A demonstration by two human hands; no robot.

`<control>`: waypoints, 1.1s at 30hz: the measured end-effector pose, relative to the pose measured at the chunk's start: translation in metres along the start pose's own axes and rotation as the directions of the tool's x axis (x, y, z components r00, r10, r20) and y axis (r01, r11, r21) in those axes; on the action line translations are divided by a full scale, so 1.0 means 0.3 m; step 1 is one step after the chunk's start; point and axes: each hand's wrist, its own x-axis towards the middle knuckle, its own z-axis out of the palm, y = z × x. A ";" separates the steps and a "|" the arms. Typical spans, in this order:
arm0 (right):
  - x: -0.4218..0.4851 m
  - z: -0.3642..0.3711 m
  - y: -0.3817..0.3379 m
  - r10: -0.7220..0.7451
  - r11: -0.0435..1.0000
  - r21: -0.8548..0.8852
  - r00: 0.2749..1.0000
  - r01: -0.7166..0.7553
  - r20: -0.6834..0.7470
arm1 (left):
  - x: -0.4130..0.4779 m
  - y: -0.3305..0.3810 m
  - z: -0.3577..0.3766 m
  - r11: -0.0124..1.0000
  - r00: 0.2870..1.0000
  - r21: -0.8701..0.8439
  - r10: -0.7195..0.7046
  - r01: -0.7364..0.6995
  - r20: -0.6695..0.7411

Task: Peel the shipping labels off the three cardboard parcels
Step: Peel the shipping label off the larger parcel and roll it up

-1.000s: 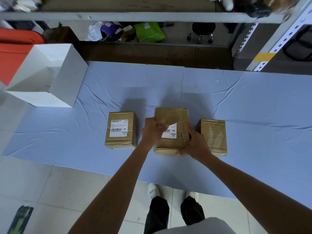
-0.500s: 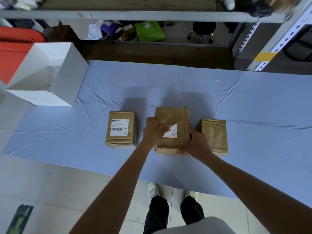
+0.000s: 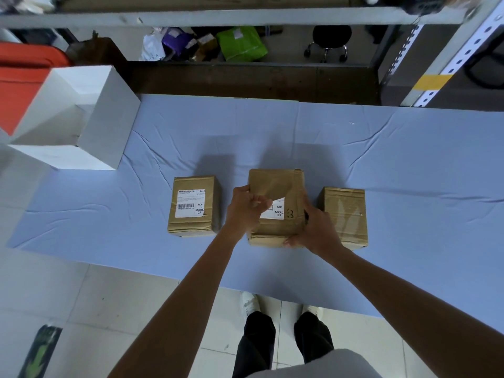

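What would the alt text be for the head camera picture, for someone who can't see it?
A person's left hand peels a white shipping label off the middle parcel of three on a blue cloth, while the right hand steadies it. The left parcel bears a full label; the right parcel shows none.

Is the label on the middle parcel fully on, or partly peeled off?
Partly peeled: the left hand pinches the lifted edge, and only the lower right of the label lies flat on the parcel.
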 end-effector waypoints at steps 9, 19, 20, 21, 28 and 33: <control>0.030 0.009 0.038 -0.065 0.998 -0.018 0.998 0.065 0.013 | 0.021 -0.027 0.012 1.000 1.000 -0.004 0.006 -0.006 -0.029; 0.045 0.027 0.072 -0.119 0.993 -0.003 0.993 0.119 -0.002 | 0.030 -0.068 0.024 0.997 0.992 0.053 0.059 -0.054 -0.110; 0.044 0.026 0.068 -0.118 0.993 -0.005 0.993 0.118 0.000 | 0.029 -0.067 0.025 0.998 0.993 0.043 0.060 -0.055 -0.106; 0.044 0.025 0.064 -0.115 0.993 -0.008 0.993 0.115 0.001 | 0.027 -0.062 0.027 0.997 0.993 0.038 0.064 -0.061 -0.103; 0.045 0.023 0.047 -0.090 0.995 -0.033 0.996 0.090 0.016 | 0.020 -0.037 0.033 0.996 0.991 0.002 0.090 -0.091 -0.103; 0.045 0.024 0.049 -0.094 0.994 -0.046 0.995 0.095 0.015 | 0.025 -0.046 0.034 0.996 0.990 0.024 0.088 -0.086 -0.108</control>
